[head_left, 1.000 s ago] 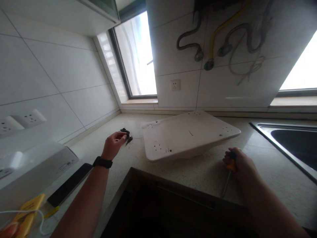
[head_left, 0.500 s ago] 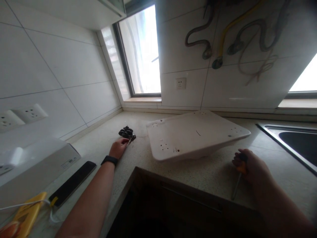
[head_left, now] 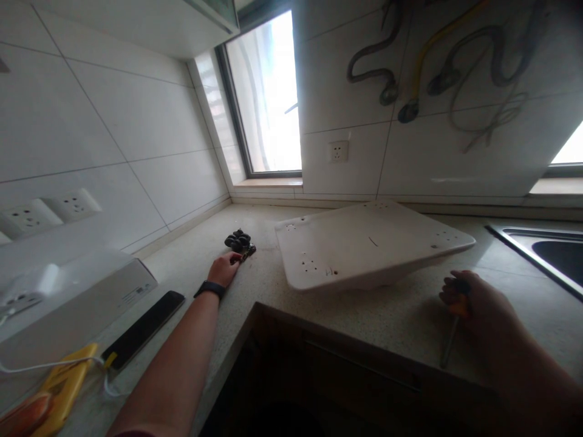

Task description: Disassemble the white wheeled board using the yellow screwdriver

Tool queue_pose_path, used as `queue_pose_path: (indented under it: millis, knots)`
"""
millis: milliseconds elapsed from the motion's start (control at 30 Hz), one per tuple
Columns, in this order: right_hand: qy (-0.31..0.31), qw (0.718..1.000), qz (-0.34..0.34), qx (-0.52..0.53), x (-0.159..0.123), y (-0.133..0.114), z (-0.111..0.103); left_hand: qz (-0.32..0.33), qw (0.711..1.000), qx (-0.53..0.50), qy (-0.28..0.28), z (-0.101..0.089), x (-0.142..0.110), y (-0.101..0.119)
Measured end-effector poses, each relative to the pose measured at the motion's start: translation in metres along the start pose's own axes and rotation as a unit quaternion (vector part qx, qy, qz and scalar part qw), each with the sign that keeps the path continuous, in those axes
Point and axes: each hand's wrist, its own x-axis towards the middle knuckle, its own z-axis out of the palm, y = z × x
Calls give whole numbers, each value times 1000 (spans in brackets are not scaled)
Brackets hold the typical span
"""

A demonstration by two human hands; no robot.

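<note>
My left hand point(head_left: 225, 269) reaches to the back left of the counter, a dark band on its wrist. Its fingertips are closed together at a little heap of small brownish metal pieces point(head_left: 248, 252); what they pinch is too small to make out. Several round black parts point(head_left: 237, 240) lie bunched just beyond. In my right hand point(head_left: 483, 298) is a screwdriver point(head_left: 449, 343) with an orange and black handle, its shaft pointing down over the counter's front. Between the hands rests a white panel point(head_left: 364, 243) with small holes near its corners, slightly tilted.
A dark cutout point(head_left: 291, 376) opens in the counter point(head_left: 364, 315) before me. At the right is a sink point(head_left: 523, 237). A long white box point(head_left: 82, 315), a black phone-like slab point(head_left: 143, 331) and a yellow packet point(head_left: 68, 388) with a white cable lie left. Hoses point(head_left: 373, 64) hang on the back wall.
The whole view has swung slightly left, so everything appears shifted to the right. Both hands keep nearly the same places over the counter.
</note>
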Motion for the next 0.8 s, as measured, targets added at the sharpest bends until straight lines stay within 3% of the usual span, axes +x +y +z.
queue_pose_path:
  millis: [167,333,500,600,700,800]
  knots:
    - [0,1000,-3,5,-5,-1,3,25,999,23,30,-5,-6,15]
    - [27,999,-27,24,-6,1,4,95,994,37,28,-1,-21,60]
    - [72,995,-40,57,0,2,4,147,984,92,-44,1,-50,108]
    - [65,995,-36,72,5,1,5,231,952,164,-115,-6,-66,127]
    - [48,995,-28,78,11,1,6,313,926,109,-179,-10,-76,136]
    - [25,996,-15,81,15,1,8,342,912,52,-219,-6,-80,140]
